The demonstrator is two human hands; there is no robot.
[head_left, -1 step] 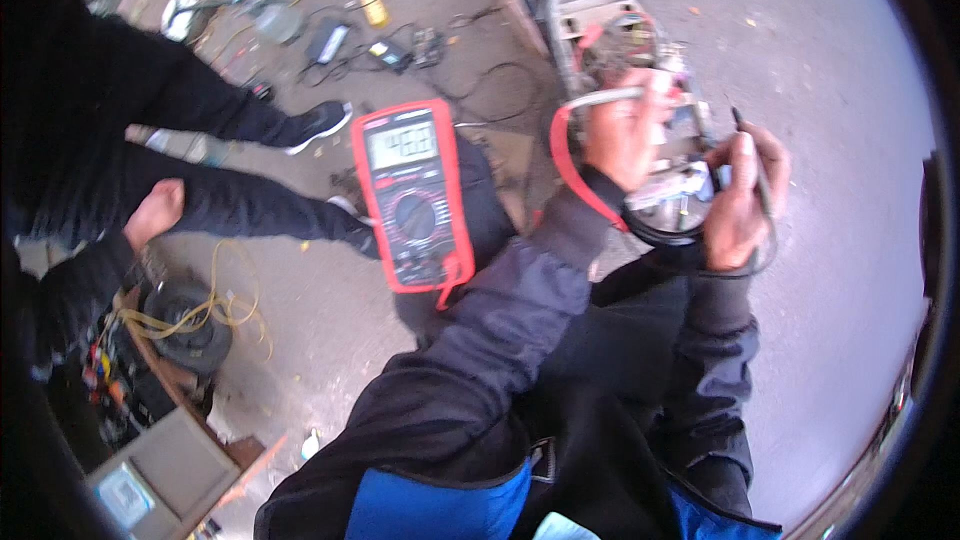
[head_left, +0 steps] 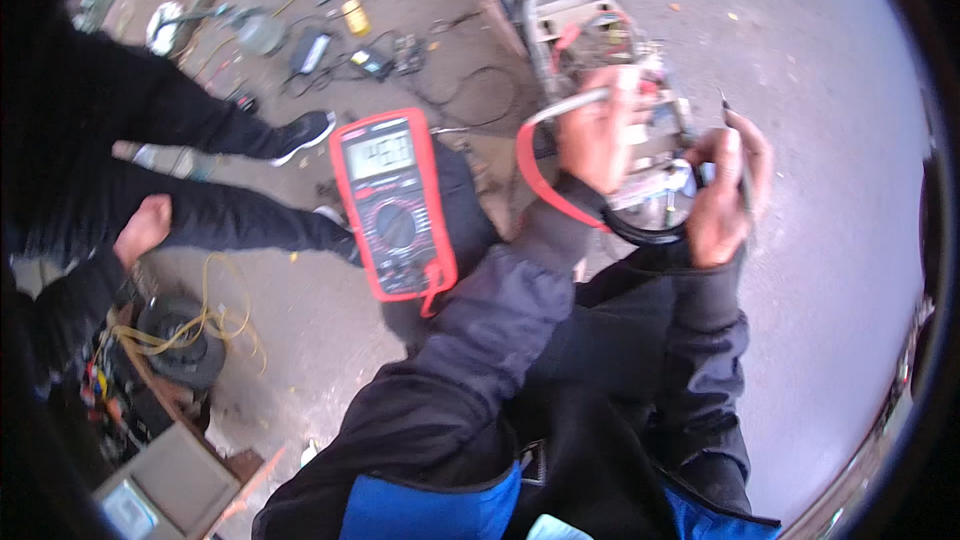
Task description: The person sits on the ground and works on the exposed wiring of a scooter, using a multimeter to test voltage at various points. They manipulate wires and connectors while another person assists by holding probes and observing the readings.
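My left hand (head_left: 598, 135) is closed over a machine with exposed inner parts (head_left: 655, 165). It grips a test probe whose lead (head_left: 545, 180) looks pale, then red, as it loops past my wrist; the probe's tip is hidden. My right hand (head_left: 730, 190) pinches a dark test probe (head_left: 727, 110) at the machine's right side. That probe's thin tip points up and away, touching nothing I can see. A red-rimmed multimeter (head_left: 396, 202) with a lit display and a round dial sits left of my left forearm, tilted, a red lead plugged in low.
Another person (head_left: 180, 185) in dark clothes is at the left, one hand on a leg. Chargers and cables (head_left: 372, 63) and a yellow object (head_left: 355, 17) lie on the ground beyond. A wheel (head_left: 180, 340) with yellow cord and a box of tools (head_left: 110, 390) stand lower left.
The whole scene has slid slightly left in the picture. Both hands keep their grips, and the right probe still points upward.
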